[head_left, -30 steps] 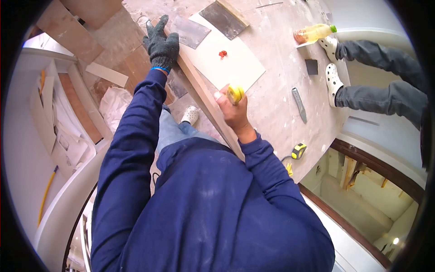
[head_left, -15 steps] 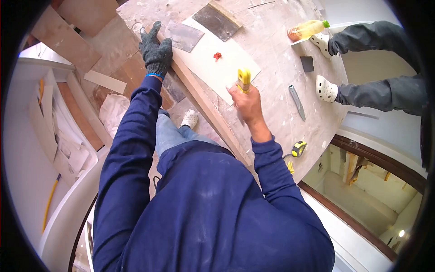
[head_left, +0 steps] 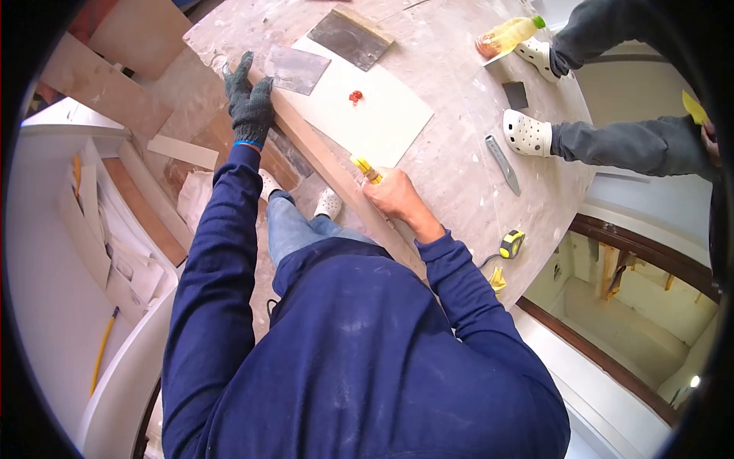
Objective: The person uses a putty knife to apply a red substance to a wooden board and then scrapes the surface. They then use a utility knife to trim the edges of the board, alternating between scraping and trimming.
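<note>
My left hand (head_left: 251, 111), in a dark grey glove, grips the far end of a long wooden strip (head_left: 329, 170) lying along the table edge; its thumb and forefinger point outward. My bare right hand (head_left: 397, 193) is closed around a yellow tool (head_left: 368, 170), low over the strip's near half. Most of the tool is hidden by my fingers. Beside the strip lies a cream sheet (head_left: 390, 115) with a small red piece (head_left: 355, 97) on it. A grey translucent plate (head_left: 298, 69) overlaps the sheet's far corner, next to a dark rectangular plate (head_left: 352, 38).
On the dusty table (head_left: 451, 164) lie a grey knife-like tool (head_left: 502, 164), a tape measure (head_left: 511, 244), a dark square (head_left: 516, 95) and a bottle (head_left: 508, 38). Another person's legs in white clogs (head_left: 527, 134) are at the right. Boards (head_left: 107, 88) lean at the left.
My right hand with the yellow tool has moved left and nearer, from over the cream sheet to the wooden strip. The other person's near foot has shifted left; a hand with something yellow now shows.
</note>
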`<action>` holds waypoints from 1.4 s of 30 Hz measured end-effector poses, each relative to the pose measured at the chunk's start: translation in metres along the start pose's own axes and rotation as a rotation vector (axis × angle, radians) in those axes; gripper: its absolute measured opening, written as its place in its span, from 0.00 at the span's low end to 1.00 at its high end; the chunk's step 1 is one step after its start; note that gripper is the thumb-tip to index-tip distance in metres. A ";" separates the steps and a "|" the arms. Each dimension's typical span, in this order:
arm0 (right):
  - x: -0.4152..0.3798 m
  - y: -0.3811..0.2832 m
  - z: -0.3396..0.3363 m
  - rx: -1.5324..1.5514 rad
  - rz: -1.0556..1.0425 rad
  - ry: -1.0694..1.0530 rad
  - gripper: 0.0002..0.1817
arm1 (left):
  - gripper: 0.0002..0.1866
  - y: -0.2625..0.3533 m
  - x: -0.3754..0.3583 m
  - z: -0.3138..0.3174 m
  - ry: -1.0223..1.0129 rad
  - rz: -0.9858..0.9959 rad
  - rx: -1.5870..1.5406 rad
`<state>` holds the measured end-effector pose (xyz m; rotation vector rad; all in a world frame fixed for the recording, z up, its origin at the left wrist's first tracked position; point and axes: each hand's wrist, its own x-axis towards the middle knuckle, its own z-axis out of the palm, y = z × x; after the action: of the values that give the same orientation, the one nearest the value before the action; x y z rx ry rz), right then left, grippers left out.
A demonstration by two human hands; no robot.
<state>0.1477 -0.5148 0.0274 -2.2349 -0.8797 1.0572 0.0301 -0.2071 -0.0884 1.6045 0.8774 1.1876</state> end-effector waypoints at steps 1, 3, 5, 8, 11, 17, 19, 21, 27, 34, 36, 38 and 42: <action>0.001 0.003 -0.002 0.006 0.001 0.003 0.19 | 0.33 0.004 -0.001 0.000 0.001 -0.008 -0.054; 0.004 0.014 -0.009 0.111 0.139 0.085 0.17 | 0.33 0.014 -0.001 -0.003 -0.020 -0.029 -0.042; 0.007 0.030 -0.026 0.143 0.129 0.163 0.18 | 0.33 0.019 -0.001 -0.006 -0.044 -0.045 -0.029; -0.003 0.036 -0.042 0.112 0.113 0.197 0.20 | 0.34 0.026 -0.003 -0.004 -0.066 -0.017 0.053; -0.017 0.036 -0.041 0.053 0.080 0.100 0.23 | 0.35 0.028 -0.001 -0.005 -0.102 -0.064 -0.027; -0.041 0.025 -0.010 -0.041 0.081 0.010 0.23 | 0.38 0.033 0.008 -0.016 -0.273 -0.067 0.213; -0.043 0.030 -0.004 -0.061 0.078 0.027 0.20 | 0.37 0.023 0.010 -0.023 -0.306 0.016 0.328; -0.046 0.032 0.001 -0.084 0.077 0.050 0.18 | 0.37 0.020 0.010 -0.022 -0.338 0.102 0.436; -0.058 0.027 0.010 -0.266 -0.169 0.153 0.14 | 0.32 0.030 -0.025 -0.028 -0.257 0.112 0.790; -0.050 0.040 -0.012 -0.269 -0.284 0.251 0.13 | 0.30 0.139 -0.103 0.012 -0.684 0.533 0.721; -0.047 0.042 -0.015 -0.306 -0.334 0.200 0.12 | 0.30 0.151 -0.119 0.024 -0.824 0.586 0.683; -0.045 0.039 -0.012 -0.341 -0.317 0.175 0.12 | 0.22 0.152 -0.131 0.029 -0.896 0.628 0.653; -0.042 0.043 -0.005 -0.378 -0.328 0.195 0.13 | 0.11 0.143 -0.134 0.037 -0.833 0.547 0.580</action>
<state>0.1457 -0.5746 0.0212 -2.3270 -1.3903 0.5461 0.0309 -0.3841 0.0030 2.6392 0.2227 0.4684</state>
